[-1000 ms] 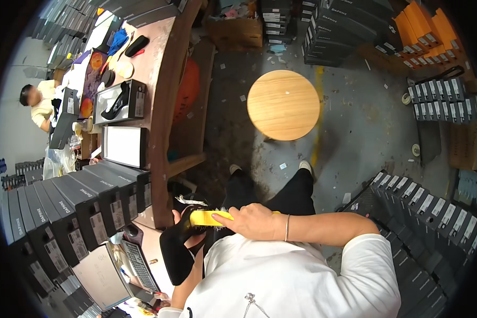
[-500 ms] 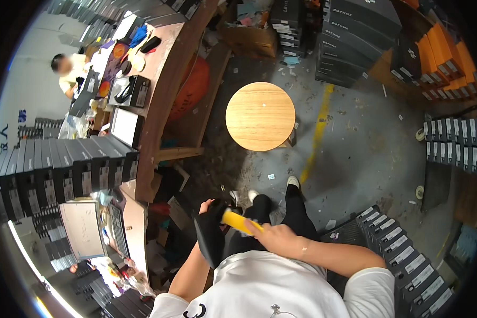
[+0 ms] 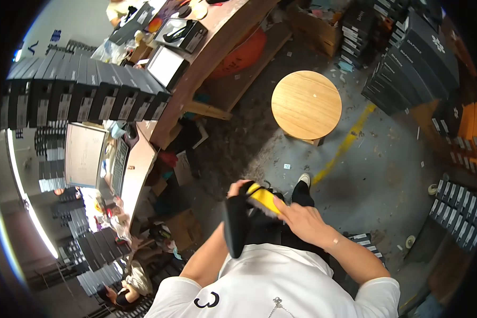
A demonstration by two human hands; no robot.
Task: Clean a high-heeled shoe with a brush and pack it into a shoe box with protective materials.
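My left hand (image 3: 238,188) is closed round the toe or strap end of a black shoe (image 3: 235,225), held upright in front of my waist; most of the fingers are behind it. In my right hand (image 3: 305,222) is a yellow brush (image 3: 265,199) with pale bristles along its lower side. The brush's far end meets the upper part of the shoe, where a thin black strap or edge loops over it. Whether the bristles press on the shoe cannot be made out.
A round wooden stool (image 3: 306,105) stands ahead on the grey floor. On the left, a workbench (image 3: 206,58) carries a row of dark shoe boxes (image 3: 87,98), an open box with black shoes (image 3: 180,34) and a laptop (image 3: 85,153). Stacked boxes (image 3: 416,69) rise at right. Other people sit leftward.
My view has swung, shifting the stool and boxes across the picture. The brush, earlier held in front of the shoe and tilted, now reaches its top, and both hands have come closer together.
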